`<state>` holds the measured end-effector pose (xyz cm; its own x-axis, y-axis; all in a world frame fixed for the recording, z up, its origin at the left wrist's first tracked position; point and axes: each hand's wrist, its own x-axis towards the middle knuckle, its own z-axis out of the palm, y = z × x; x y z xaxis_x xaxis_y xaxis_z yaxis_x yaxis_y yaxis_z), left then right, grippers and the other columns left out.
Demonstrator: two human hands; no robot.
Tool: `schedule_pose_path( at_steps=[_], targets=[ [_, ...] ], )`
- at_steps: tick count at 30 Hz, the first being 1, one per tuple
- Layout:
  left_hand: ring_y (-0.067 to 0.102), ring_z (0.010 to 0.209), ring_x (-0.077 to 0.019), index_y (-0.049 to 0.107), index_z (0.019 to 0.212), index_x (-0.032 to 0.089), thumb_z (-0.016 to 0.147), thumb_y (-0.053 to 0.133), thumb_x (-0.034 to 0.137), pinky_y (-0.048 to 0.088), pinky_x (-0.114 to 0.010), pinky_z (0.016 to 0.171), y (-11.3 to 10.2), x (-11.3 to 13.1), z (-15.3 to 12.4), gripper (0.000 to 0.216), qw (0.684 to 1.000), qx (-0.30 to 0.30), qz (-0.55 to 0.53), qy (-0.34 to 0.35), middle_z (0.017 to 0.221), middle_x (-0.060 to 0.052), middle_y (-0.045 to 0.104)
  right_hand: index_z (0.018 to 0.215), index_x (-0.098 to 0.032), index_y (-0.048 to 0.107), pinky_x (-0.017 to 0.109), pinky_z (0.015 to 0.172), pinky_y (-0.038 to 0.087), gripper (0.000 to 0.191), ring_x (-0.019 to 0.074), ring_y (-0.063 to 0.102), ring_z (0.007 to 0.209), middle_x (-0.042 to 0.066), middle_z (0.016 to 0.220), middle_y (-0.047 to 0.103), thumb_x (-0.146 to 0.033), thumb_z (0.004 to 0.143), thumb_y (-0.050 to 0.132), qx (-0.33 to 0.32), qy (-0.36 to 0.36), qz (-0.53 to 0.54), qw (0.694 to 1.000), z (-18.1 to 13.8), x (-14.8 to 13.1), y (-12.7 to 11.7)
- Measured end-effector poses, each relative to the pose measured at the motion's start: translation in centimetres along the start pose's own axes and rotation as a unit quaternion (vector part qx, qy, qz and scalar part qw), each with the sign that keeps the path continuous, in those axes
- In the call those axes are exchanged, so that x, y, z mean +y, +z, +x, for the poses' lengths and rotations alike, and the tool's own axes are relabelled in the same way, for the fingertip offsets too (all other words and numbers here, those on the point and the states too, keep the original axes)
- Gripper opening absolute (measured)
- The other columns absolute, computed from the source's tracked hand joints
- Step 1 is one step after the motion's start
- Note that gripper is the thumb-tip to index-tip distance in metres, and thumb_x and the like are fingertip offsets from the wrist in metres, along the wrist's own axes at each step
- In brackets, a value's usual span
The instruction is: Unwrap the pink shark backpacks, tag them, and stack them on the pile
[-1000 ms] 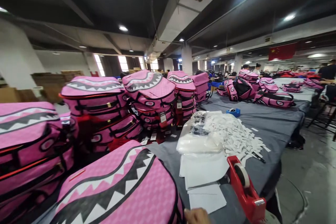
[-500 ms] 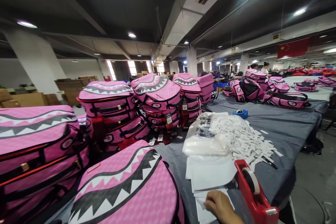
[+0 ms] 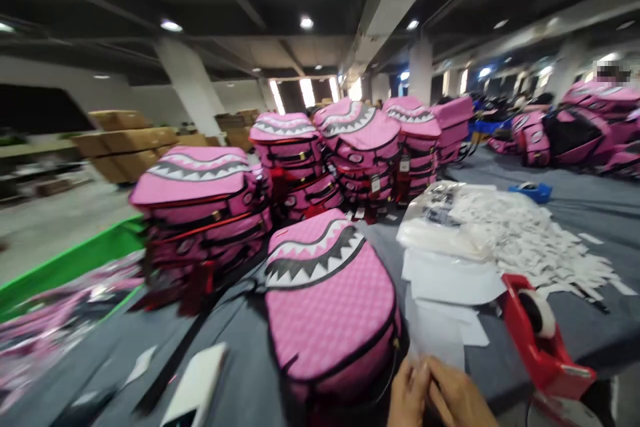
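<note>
At the bottom edge, my left hand (image 3: 407, 395) and my right hand (image 3: 457, 395) are close together, fingers pinched at the near edge of a thin, translucent white sheet (image 3: 435, 335). Whether it is paper or plastic I cannot tell. Just left of them lies a pink checked backpack (image 3: 333, 307) with a shark-mouth print, front up. Beyond the hands are more white sheets (image 3: 453, 280) under a clear plastic bag (image 3: 445, 240). To the right stands a red tape dispenser (image 3: 543, 340) with a roll of tape.
Stacked pink backpacks (image 3: 200, 193) line the far left side of the table. Small white labels (image 3: 530, 233) lie heaped at right, before a blue tape dispenser (image 3: 531, 192). A white device (image 3: 196, 383) lies front left, near a green bin (image 3: 75, 267) of wrapped pink items.
The view has swung left, bringing the green bin and white device into sight. My left hand has come into view beside the right, and both now pinch a thin sheet.
</note>
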<state>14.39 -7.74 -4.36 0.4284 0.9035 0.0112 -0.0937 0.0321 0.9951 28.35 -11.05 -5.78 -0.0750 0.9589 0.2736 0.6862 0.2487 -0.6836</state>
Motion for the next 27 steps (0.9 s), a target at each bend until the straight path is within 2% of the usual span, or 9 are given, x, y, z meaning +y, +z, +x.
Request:
schedule_pose_path(
  at_steps=[3, 5, 8, 11, 14, 17, 19, 22, 27],
  targets=[
    [0.058, 0.07, -0.0169, 0.069, 0.086, 0.013, 0.074, 0.057, 0.087, 0.05, -0.029, 0.07, -0.2, -2.0, -0.7, 0.077, 0.994, 0.01, -0.093, -0.053, 0.072, -0.004, 0.062, 0.126, -0.023, 0.064, 0.025, 0.081, 0.058, 0.036, 0.0202, 0.073, 0.091, 0.01, 0.107, 0.075, -0.04, 0.101, 0.045, -0.041, -0.016, 0.044, 0.998, -1.4, -2.4, -2.1],
    [0.048, 0.063, -0.013, 0.066, 0.075, 0.012, 0.073, 0.051, 0.092, 0.043, -0.025, 0.061, -1.0, -2.2, -1.9, 0.081, 0.997, 0.011, -0.047, -0.056, 0.065, -0.001, 0.054, 0.128, -0.026, 0.065, 0.024, 0.077, 0.059, 0.034, 0.0198, 0.074, 0.086, 0.008, 0.102, 0.075, -0.038, 0.099, 0.053, -0.029, -0.075, 0.01, 0.997, -0.7, -2.5, -4.0],
    [0.046, 0.061, -0.0125, 0.07, 0.079, 0.014, 0.089, 0.037, 0.082, 0.041, -0.025, 0.061, -2.6, -1.3, -4.0, 0.076, 0.994, -0.032, 0.103, -0.003, 0.065, -0.002, 0.055, 0.138, -0.032, 0.06, 0.032, 0.09, 0.058, 0.051, 0.0243, 0.069, 0.108, 0.01, 0.122, 0.07, -0.037, 0.089, 0.07, -0.053, -0.209, -0.067, 0.974, 1.8, -1.1, -5.0],
    [0.058, 0.075, -0.0188, 0.074, 0.1, 0.019, 0.1, 0.03, 0.058, 0.048, -0.032, 0.075, -4.8, -0.8, -5.9, 0.059, 0.939, -0.047, 0.306, 0.151, 0.081, -0.009, 0.067, 0.118, -0.032, 0.07, 0.033, 0.094, 0.056, 0.035, 0.0233, 0.067, 0.11, 0.007, 0.115, 0.072, -0.039, 0.084, 0.076, -0.146, -0.286, -0.062, 0.945, 4.2, 0.9, -3.4],
    [0.062, 0.09, -0.0236, 0.072, 0.118, 0.02, 0.099, 0.038, 0.045, 0.05, -0.034, 0.078, -7.0, -1.0, -7.8, 0.046, 0.891, 0.028, 0.403, 0.207, 0.098, -0.014, 0.068, 0.087, -0.029, 0.069, 0.036, 0.096, 0.052, 0.011, 0.0189, 0.069, 0.087, 0.002, 0.086, 0.072, -0.039, 0.092, 0.069, -0.18, -0.32, -0.021, 0.93, 5.4, 2.8, -0.9],
    [0.062, 0.087, -0.0201, 0.076, 0.114, 0.022, 0.099, 0.045, 0.043, 0.05, -0.03, 0.076, -8.4, -0.7, -9.1, 0.04, 0.929, 0.114, 0.324, 0.136, 0.093, -0.011, 0.066, 0.085, -0.028, 0.066, 0.036, 0.092, 0.051, 0.014, 0.0153, 0.066, 0.067, -0.002, 0.072, 0.068, -0.036, 0.097, 0.062, -0.103, -0.374, -0.005, 0.922, 5.9, 3.1, 0.8],
    [0.061, 0.085, -0.0188, 0.076, 0.111, 0.023, 0.097, 0.053, 0.047, 0.049, -0.03, 0.078, -8.6, -0.1, -9.2, 0.037, 0.949, 0.174, 0.25, 0.085, 0.091, -0.008, 0.068, 0.088, -0.028, 0.066, 0.031, 0.075, 0.053, 0.011, 0.0141, 0.063, 0.058, -0.003, 0.067, 0.067, -0.036, 0.096, 0.064, -0.042, -0.398, -0.017, 0.916, 6.0, 2.3, 1.3],
    [0.058, 0.082, -0.0186, 0.075, 0.099, 0.019, 0.09, 0.062, 0.053, 0.045, -0.029, 0.079, -8.7, 0.7, -8.4, 0.037, 0.941, 0.254, 0.219, 0.046, 0.086, -0.005, 0.069, 0.094, -0.027, 0.068, 0.029, 0.057, 0.046, 0.011, 0.0144, 0.058, 0.053, -0.001, 0.066, 0.066, -0.037, 0.096, 0.063, -0.001, -0.395, -0.059, 0.917, 6.0, 0.2, 1.6],
    [0.043, 0.067, -0.0134, 0.05, 0.065, 0.018, 0.095, 0.044, 0.06, 0.036, -0.026, 0.068, -10.7, 1.0, -6.4, 0.052, 0.921, 0.323, 0.217, 0.017, 0.064, 0.002, 0.047, 0.122, -0.021, 0.063, 0.03, 0.059, 0.044, 0.028, 0.0133, 0.054, 0.054, 0.003, 0.082, 0.073, -0.035, 0.098, 0.06, 0.076, -0.4, -0.152, 0.901, 6.6, -2.7, 1.5]
  ],
)
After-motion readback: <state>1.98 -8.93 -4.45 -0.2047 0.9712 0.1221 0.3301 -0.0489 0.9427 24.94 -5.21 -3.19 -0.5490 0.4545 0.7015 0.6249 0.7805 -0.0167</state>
